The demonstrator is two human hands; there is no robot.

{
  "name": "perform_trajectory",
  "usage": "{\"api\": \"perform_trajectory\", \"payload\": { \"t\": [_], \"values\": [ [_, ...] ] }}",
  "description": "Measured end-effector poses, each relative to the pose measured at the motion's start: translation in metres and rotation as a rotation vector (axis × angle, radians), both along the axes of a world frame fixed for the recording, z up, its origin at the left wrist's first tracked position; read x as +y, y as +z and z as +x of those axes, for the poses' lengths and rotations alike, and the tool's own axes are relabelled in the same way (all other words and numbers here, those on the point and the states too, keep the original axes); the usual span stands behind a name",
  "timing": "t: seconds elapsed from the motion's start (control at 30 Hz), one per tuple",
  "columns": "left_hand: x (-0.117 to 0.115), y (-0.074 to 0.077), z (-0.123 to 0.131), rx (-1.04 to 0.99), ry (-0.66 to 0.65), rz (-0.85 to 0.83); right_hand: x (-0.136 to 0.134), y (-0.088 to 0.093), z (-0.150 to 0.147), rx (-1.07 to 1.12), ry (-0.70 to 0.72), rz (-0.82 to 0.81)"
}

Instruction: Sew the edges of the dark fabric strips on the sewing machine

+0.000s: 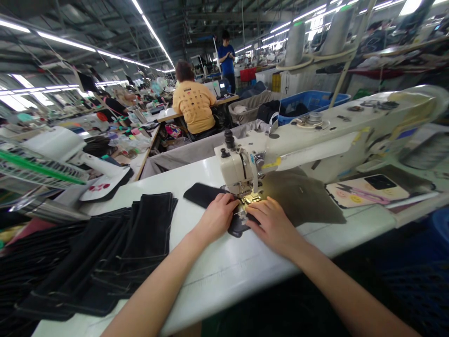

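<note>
A dark fabric piece lies on the white table, running under the needle area of the sewing machine. My left hand rests on this piece just left of the presser foot, its fingers bent and pressed together near the needle. To the right of the foot, my right hand lies palm down with its fingers spread over the lit machine plate and the fabric edge. A brownish-grey sheet extends beyond my right hand.
Stacked black fabric pieces cover the table's left side. Pink scissors and a dark phone lie at the right. A fan stands at the left. Behind the table are a blue basket and a seated person in yellow.
</note>
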State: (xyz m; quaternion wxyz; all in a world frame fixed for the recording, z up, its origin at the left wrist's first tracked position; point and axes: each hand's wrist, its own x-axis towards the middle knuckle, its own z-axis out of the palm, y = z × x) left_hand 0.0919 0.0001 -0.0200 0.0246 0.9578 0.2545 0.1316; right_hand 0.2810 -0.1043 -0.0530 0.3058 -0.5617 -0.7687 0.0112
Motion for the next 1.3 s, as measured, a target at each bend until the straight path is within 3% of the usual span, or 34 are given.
{"api": "perform_trajectory", "payload": {
  "t": [0.2, 0.4, 0.7, 0.93, 1.07, 1.3],
  "values": [
    [-0.026, -0.004, 0.004, -0.066, -0.028, -0.203, -0.007, 0.004, -0.002, 0.053, 0.054, -0.005],
    [-0.023, -0.01, 0.004, -0.13, -0.068, -0.085, -0.011, 0.005, -0.002, 0.009, -0.002, -0.024],
    [-0.019, -0.008, 0.005, -0.133, -0.071, -0.063, -0.008, 0.004, 0.001, -0.039, 0.002, -0.03],
    [-0.046, 0.008, -0.001, -0.06, -0.145, -0.082, -0.013, 0.002, 0.002, -0.06, 0.048, 0.018],
    [-0.055, 0.004, -0.01, -0.034, -0.17, -0.062, -0.017, 0.002, 0.002, -0.059, 0.04, 0.017],
    [-0.04, -0.004, -0.013, -0.028, -0.16, -0.077, -0.009, 0.006, 0.003, -0.097, -0.009, 0.001]
  ]
}}
